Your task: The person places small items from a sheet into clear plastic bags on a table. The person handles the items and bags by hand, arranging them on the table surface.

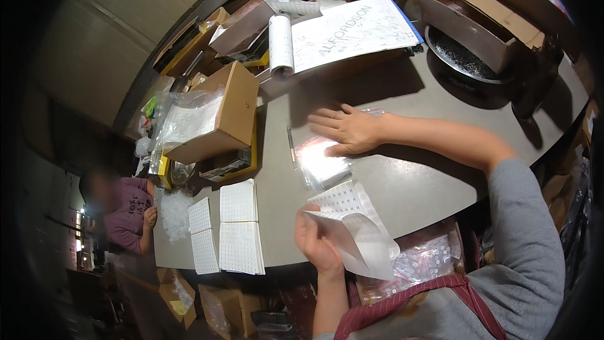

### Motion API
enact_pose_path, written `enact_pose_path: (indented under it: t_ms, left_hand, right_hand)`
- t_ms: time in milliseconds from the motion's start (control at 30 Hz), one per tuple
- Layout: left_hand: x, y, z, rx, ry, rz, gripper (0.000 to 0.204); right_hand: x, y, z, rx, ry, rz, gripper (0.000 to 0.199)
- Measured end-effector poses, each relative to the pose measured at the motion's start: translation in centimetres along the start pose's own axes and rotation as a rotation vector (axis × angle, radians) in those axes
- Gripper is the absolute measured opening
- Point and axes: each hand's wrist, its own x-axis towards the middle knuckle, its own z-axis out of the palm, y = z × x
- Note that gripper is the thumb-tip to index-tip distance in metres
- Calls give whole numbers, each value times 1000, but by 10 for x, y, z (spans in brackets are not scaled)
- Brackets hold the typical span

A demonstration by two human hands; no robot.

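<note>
My right hand [348, 130] lies flat, palm down and fingers spread, on the upper edge of a clear plastic bag [321, 167] that rests on the grey table [402, 182]. My left hand [316, 244] is closed on a white sheet [358, 239] printed with rows of small dots, held just above the table's near edge. The sheet curls downward, and a second dotted sheet [343, 198] shows behind it. Both hands are close together, with the bag between them.
Stacks of white dotted sheets [238, 230] lie to the left. An open cardboard box [236, 110] lined with plastic stands beyond them. A large white printed pad [352, 31], more boxes [478, 22] and a round dark tray [462, 56] sit farther back. Another person [129, 208] sits at far left. A bag of small parts [428, 258] rests on my lap.
</note>
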Motion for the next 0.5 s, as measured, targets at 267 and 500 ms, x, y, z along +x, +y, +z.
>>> enact_pose_path:
  t_ms: [267,500]
  left_hand:
    - [-3,1,13,83,32,24,21]
    - [-3,-10,11,221,-48,176,22]
  right_hand:
    - [-110,12,-16,-152,28,250,102]
    - [-148,24,-42,282,320,39,74]
